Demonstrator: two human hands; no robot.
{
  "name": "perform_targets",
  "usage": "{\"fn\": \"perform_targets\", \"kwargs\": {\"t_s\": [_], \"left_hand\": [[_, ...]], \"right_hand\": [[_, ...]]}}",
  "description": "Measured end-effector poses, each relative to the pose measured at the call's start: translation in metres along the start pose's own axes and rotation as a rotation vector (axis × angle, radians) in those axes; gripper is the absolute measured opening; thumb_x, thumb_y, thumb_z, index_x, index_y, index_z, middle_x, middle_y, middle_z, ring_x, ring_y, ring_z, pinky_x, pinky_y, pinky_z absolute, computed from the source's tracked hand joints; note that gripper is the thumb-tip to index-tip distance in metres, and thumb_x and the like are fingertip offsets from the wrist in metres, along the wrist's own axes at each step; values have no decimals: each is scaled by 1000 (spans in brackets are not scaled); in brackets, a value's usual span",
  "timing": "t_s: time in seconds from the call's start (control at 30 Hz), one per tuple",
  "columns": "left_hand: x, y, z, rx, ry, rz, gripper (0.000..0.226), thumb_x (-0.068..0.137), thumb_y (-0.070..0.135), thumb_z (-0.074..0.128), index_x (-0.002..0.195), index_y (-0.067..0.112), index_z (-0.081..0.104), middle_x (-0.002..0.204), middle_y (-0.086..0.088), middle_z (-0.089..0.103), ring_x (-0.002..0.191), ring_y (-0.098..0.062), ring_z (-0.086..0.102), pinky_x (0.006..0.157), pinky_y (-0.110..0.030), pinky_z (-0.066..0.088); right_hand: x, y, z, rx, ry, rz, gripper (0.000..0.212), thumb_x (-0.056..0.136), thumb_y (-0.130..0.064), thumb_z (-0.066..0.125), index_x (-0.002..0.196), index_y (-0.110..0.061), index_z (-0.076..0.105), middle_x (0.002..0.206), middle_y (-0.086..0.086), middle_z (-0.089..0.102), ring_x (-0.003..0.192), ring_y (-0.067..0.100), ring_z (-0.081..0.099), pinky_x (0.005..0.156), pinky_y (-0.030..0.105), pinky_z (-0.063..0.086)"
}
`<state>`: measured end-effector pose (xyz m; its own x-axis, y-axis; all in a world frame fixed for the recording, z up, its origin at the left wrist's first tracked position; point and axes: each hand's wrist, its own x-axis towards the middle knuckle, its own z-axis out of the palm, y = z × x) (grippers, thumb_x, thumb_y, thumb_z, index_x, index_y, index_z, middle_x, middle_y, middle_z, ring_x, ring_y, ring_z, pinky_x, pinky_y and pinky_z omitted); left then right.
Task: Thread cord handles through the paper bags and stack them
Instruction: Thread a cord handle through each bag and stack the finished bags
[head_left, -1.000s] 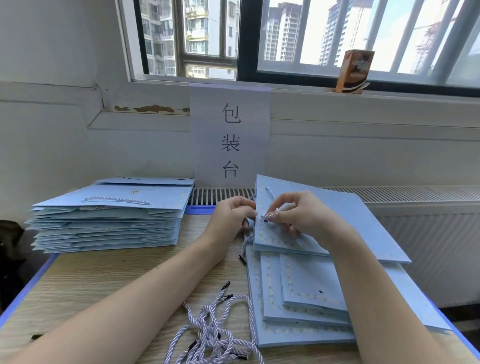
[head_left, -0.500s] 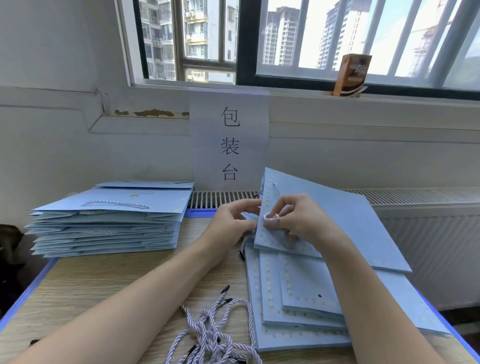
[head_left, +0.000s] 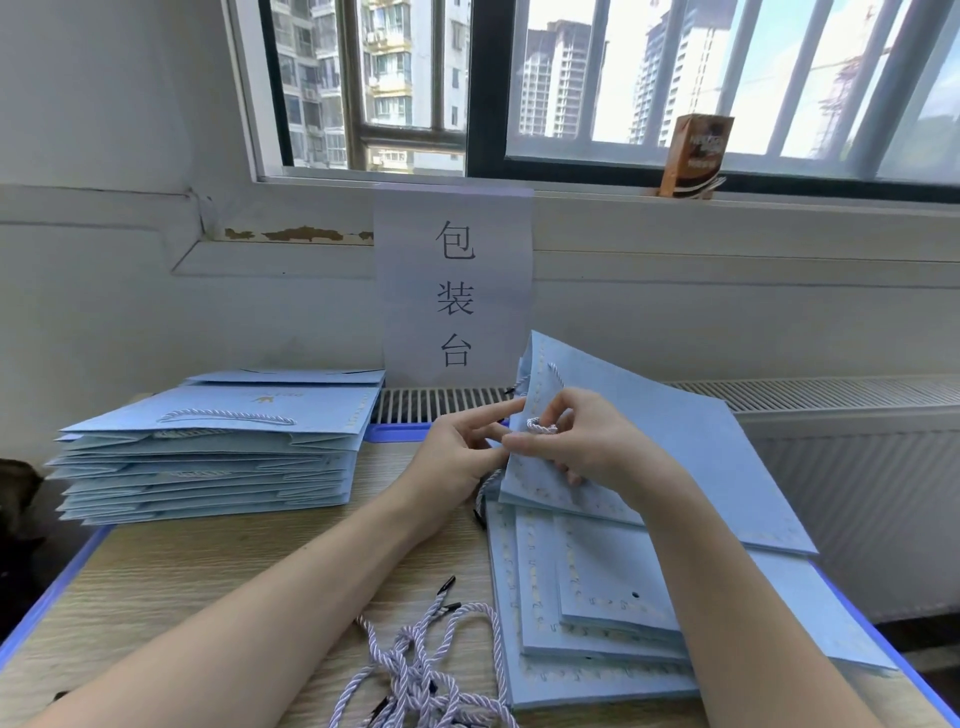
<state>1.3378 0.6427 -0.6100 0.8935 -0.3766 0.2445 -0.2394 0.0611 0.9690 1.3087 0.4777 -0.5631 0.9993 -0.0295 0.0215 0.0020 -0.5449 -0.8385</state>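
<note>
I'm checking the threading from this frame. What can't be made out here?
- Punched hole and cord end: head view, hidden by the right hand and the raised bag.
- Left hand grip: fingertips tucked behind the bag's edge.
- Loose cords: cut off by the bottom edge.
- Logo on the finished stack: too small.

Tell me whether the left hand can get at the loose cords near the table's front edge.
Probably yes: the loose cords lie uncovered just beside the left forearm, but the left hand is busy at the bag.
</note>
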Motion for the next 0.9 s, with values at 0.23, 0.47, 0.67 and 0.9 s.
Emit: {"fn": "perform_targets", "kwargs": {"t_s": [0.23, 0.47, 0.67, 0.9], "left_hand": [[5, -5, 2, 80, 21, -8, 45, 103, 0, 44, 117, 36, 69, 74, -14, 51, 50, -22, 38, 48, -21, 35], [10, -12, 2, 240, 374, -2, 32, 101, -1, 43, 106, 12, 72, 112, -14, 58, 61, -5, 43, 54, -13, 37], [12, -13, -5, 228, 739, 68, 32, 102, 1, 44, 92, 20, 68, 112, -8, 56, 93, -5, 58, 86, -23, 46], [12, -12, -4, 223, 713, 101, 28, 101, 2, 47, 92, 21, 65, 104, -7, 60, 87, -10, 57, 75, -16, 44]], "right_hand": [[1, -5, 8, -166, 75, 46, 43, 74, -41, 76, 84, -19, 40, 68, -7, 45, 60, 12, 41, 54, 27, 32], [-2, -7, 6, -18, 92, 76, 35, 79, -25, 70, 84, -18, 36, 85, 4, 47, 68, 20, 48, 63, 37, 55], [0, -3, -2, 75, 112, 61, 36, 78, -18, 70, 82, -18, 34, 85, 9, 44, 68, 22, 45, 49, 26, 49], [0, -1, -1, 54, 57, 64, 31, 79, -21, 71, 96, -12, 47, 92, 8, 55, 64, 20, 54, 59, 32, 55]]}}
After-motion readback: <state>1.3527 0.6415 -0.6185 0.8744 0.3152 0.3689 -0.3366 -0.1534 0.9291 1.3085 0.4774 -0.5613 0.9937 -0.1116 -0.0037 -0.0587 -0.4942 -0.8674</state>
